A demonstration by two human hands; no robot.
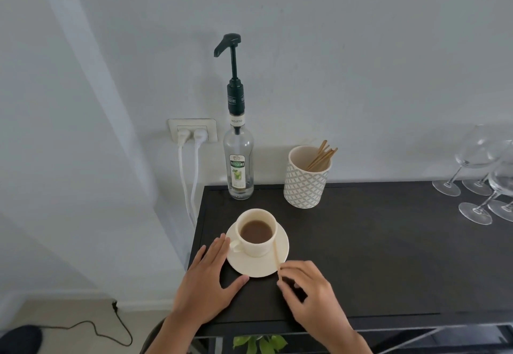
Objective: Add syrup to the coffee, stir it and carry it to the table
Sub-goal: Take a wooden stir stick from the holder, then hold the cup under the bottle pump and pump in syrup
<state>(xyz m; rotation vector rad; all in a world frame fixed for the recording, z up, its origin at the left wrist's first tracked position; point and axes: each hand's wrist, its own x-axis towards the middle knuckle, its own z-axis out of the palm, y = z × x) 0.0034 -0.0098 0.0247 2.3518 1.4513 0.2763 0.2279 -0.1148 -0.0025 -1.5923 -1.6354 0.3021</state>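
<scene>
A cream cup (pixel 256 245) of brown coffee stands on a cream saucer (pixel 244 263) near the left end of a dark counter (pixel 374 256). My left hand (pixel 206 284) lies flat on the counter with spread fingers, its fingertips beside the saucer's left edge and the cup's handle. My right hand (pixel 311 289) pinches the lower end of a thin wooden stirrer (pixel 276 256), which lies on the saucer against the cup's right side. A clear syrup bottle (pixel 238 165) with a dark green pump stands upright against the wall behind the cup.
A patterned pot (pixel 305 184) holding several wooden stirrers stands right of the bottle. Several wine glasses (pixel 483 181) crowd the counter's far right. A wall socket (pixel 191 130) with two white plugs sits left of the bottle. The counter's left edge is close to the saucer.
</scene>
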